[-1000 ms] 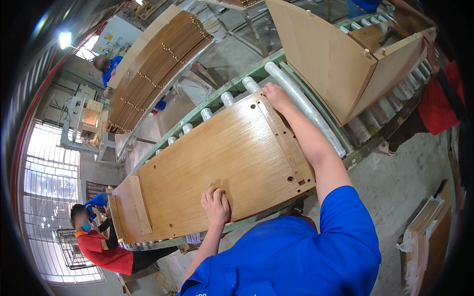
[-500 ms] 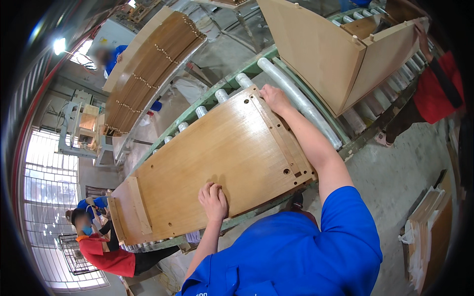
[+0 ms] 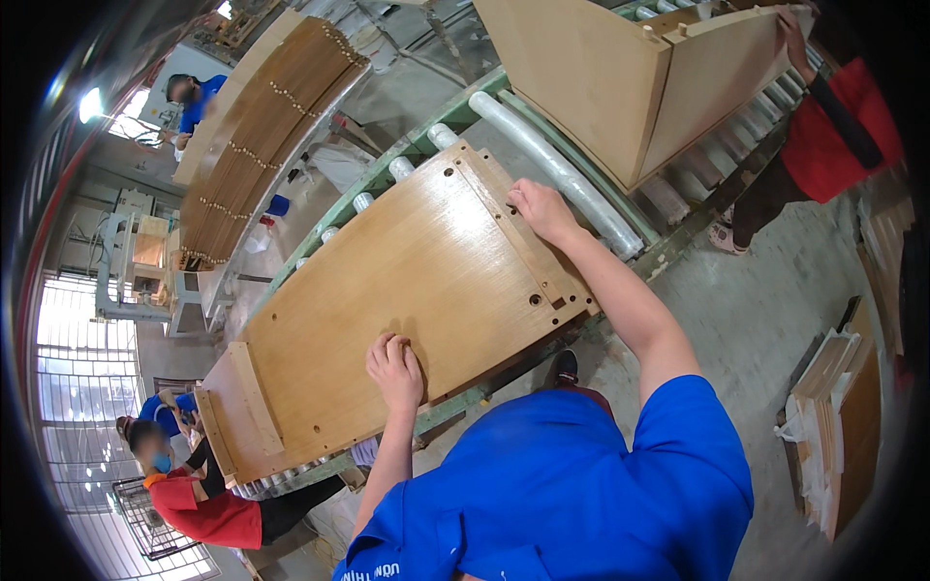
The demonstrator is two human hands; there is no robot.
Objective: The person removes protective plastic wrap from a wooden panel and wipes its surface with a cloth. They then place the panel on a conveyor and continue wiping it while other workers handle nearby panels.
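Wooden panel (image 3: 387, 300) lies lengthwise along roller conveyor (image 3: 542, 155); left hand (image 3: 395, 370) flat at near edge, right hand (image 3: 542, 209) flat on far-right batten, neither gripping.

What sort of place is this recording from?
Most likely a furniture factory floor: a flat wooden panel lies on a roller conveyor, a part-built cabinet stands further along, and stacked panels wait nearby.
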